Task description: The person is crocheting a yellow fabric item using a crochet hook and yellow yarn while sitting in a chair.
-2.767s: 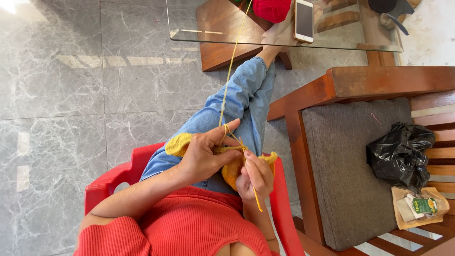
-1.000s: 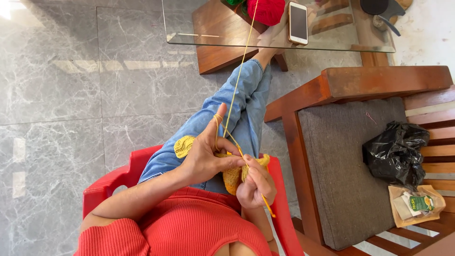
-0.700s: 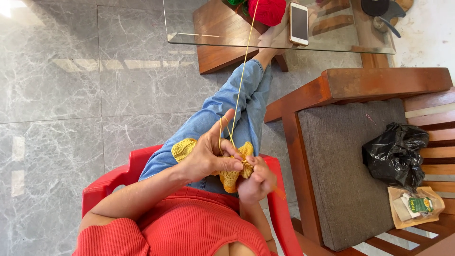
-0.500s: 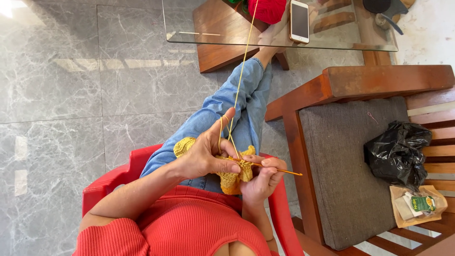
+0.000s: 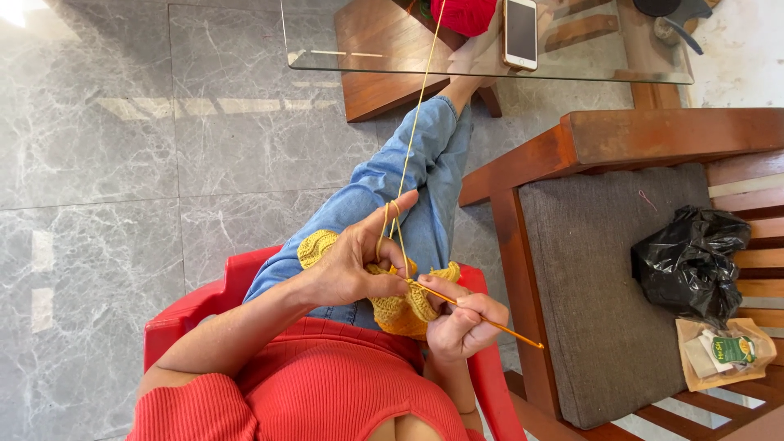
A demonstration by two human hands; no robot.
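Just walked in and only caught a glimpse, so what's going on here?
A person seated in a red plastic chair is crocheting. The left hand pinches a yellow crocheted piece on the lap, with yellow yarn looped over a finger and running up toward the glass table. The right hand holds an orange crochet hook, its tip at the piece.

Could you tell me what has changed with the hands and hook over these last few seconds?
The right hand swung the crochet hook from pointing down to pointing out sideways. The left hand stayed on the yellow crochet piece, yarn strand over its forefinger. Phone and black bag unmoved.
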